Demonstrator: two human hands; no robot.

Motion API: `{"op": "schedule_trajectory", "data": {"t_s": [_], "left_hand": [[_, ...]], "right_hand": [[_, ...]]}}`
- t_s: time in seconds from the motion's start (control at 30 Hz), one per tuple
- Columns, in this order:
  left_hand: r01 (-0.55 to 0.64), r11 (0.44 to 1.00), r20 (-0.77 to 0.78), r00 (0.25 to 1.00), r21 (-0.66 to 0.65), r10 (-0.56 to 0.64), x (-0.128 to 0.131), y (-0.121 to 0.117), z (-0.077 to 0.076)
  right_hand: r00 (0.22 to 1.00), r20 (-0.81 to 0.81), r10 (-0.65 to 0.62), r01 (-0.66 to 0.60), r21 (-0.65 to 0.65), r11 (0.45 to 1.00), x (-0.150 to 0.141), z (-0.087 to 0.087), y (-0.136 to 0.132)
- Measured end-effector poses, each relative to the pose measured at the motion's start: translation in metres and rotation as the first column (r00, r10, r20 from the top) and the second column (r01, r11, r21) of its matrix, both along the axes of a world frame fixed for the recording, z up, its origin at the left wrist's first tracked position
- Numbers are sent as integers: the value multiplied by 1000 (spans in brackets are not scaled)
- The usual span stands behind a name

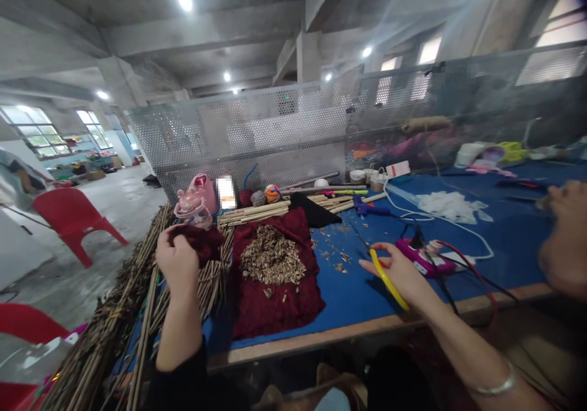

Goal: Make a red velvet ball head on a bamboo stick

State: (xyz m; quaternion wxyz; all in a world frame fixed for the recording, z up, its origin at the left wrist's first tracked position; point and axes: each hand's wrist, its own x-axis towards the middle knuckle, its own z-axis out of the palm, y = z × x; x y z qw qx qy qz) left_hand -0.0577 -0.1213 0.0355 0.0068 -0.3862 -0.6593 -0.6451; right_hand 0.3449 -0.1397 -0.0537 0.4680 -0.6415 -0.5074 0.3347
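"Bunched dark-red cloth [210, 244]: where do we have it?"

"In our left hand [178, 258], over the left part of the blue-topped table [339, 301]. Our thumb and fingers are closed on its near end, and the loose folds stick out to the right of the grip, above a bundle of thin brown sticks [211, 285]."

"And our right hand [406, 270]?"

"We have it curled round a pair of yellow-handled metal scissors [389, 285]. The handle runs along the fingers, and the thin dark blade end points away from us and leftward. How far the blades stand apart, we cannot tell."

"So the scissors and the bunched cloth aren't touching?"

"No, they are well apart. Between our hands lies a spread sheet of dark-red cloth [275, 316], bearing a loose heap of brown and tan chopped bits [273, 255]. Some crumbs lie on the blue top, on the side towards the scissors."

"What else do we have near the right grip?"

"A glossy magenta device with cords [428, 264] just beside it, and a blue gun-shaped tool [370, 208] beyond the blade end."
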Motion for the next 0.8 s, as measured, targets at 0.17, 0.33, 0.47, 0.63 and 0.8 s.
{"op": "schedule_trajectory", "data": {"t_s": [0.17, 0.33, 0.47, 0.63, 0.8], "left_hand": [[-250, 931, -148, 965, -267, 217, -36, 8, -25], [-258, 776, -168, 966, -576, 197, -35, 15, -50], [-292, 713, -316, 943, -637, 103, -8, -5, -54], [70, 862, -426, 847, -502, -317, 44, -62, -74], [-103, 627, -442, 796, -772, -414, 61, -107, -108]], "right_hand": [[811, 584, -11, 85, -99, 991, 22, -4, 52], [518, 848, 114, 36, -154, 987, 23, 5, 92], [449, 880, 152, 26, -183, 983, 13, 17, 89], [465, 879, 103, -152, -35, 988, -44, 16, 25], [569, 794, 215, -283, -57, 957, -101, -18, -28]]}}
